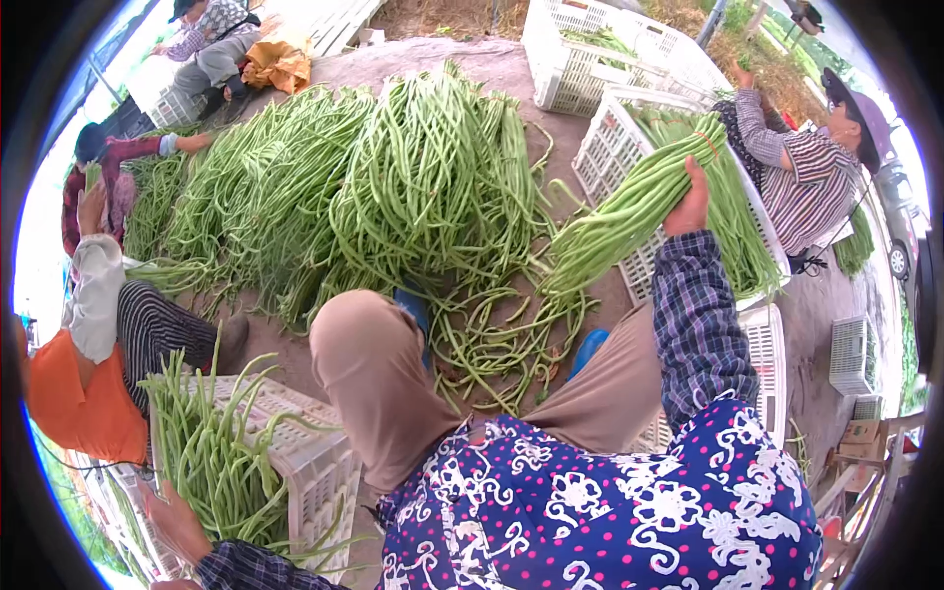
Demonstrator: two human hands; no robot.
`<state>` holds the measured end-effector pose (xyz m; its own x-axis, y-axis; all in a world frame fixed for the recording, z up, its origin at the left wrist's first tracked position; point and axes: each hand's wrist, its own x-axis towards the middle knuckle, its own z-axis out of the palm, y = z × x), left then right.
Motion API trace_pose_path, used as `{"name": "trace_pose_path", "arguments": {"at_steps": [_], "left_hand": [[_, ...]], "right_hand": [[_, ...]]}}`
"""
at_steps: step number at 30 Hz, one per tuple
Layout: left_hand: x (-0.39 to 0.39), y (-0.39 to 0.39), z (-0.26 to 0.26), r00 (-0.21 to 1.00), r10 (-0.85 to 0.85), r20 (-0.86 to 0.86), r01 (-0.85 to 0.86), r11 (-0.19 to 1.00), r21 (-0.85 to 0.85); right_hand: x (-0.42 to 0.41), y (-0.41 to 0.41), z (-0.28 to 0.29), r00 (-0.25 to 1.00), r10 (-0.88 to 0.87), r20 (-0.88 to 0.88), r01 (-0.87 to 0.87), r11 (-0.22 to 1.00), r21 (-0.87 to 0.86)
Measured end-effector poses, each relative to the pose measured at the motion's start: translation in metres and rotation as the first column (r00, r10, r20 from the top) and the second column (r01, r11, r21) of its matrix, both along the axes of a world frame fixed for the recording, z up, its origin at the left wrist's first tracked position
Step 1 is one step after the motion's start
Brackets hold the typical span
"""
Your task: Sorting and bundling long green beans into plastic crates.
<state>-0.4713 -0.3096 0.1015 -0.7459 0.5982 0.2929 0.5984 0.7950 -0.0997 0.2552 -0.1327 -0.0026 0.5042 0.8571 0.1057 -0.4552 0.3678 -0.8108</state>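
Note:
My right hand [689, 200] grips a bundle of long green yard-long beans [627, 214], tied near one end with a red band. The bundle slants over the edge of a white plastic crate [627, 158], inside which more long beans [741, 243] lie lengthwise. At the lower left my left hand [177, 520] is beside loose beans [221, 450] heaped in another white crate [317, 472]. Its fingers look apart, and I see nothing held in them. In front of my knees rises a big pile of long beans [442, 169].
Loose beans [494, 339] litter the ground between my feet. A person in an orange garment [85, 398] sits close on my left; another in a striped top [804, 184] is beyond the right crate. More people work at the far left. White crates [568, 74] stand at the back.

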Motion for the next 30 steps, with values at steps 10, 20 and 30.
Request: {"name": "trace_pose_path", "arguments": {"at_steps": [10, 20, 30], "left_hand": [[0.255, 0.155, 0.025, -0.08, -0.983, 0.164, 0.884, 0.006, 0.467], [0.452, 0.225, -0.044, -0.7, -0.674, 0.236, 0.621, -0.412, 0.667], [0.462, 0.238, -0.073, -0.798, -0.353, 0.488, 0.547, -0.087, 0.832]], "right_hand": [[-0.036, -0.004, 0.055, 0.969, 0.216, 0.122, -0.237, 0.95, 0.201], [-0.074, 0.004, 0.068, 0.964, 0.255, 0.081, -0.266, 0.943, 0.2], [-0.063, 0.013, 0.051, 0.949, 0.249, 0.193, -0.268, 0.96, 0.079]]}}
